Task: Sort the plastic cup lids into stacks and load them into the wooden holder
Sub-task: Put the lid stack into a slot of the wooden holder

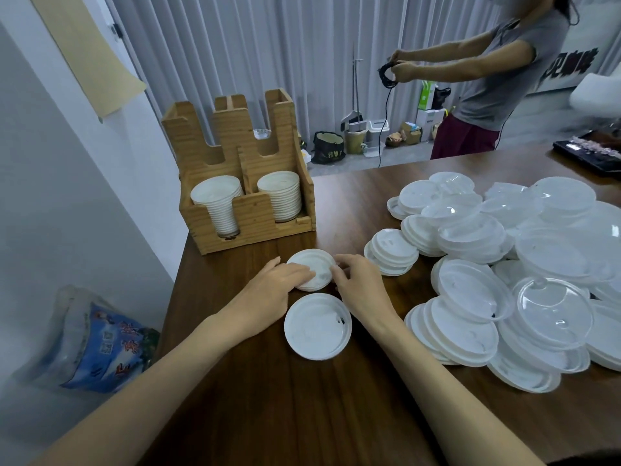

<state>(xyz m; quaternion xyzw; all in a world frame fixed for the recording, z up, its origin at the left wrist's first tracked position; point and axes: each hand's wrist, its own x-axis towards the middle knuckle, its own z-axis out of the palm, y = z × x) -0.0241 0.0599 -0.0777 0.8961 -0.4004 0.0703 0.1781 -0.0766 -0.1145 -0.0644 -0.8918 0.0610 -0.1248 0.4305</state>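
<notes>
Desk (pixel 336 415) carried everything. Loose lid pile (pixel 554 264) sat well right of the wooden holder (pixel 255 213). Holder's two front slots each held white lids. Single lid (pixel 317 326) lay flat in front of the holder, nearest you. Small lid stack (pixel 316 264) sat between it and the holder. Your left hand (pixel 279 284) lay fingers-flat on top of that stack; your right hand (pixel 359 284) pinched its right rim.

one wide-angle head-worn view looks forward and down, close over the dark brown wooden table (pixel 255 415), the pale slotted wooden holder (pixel 242 183) ahead-left.
</notes>
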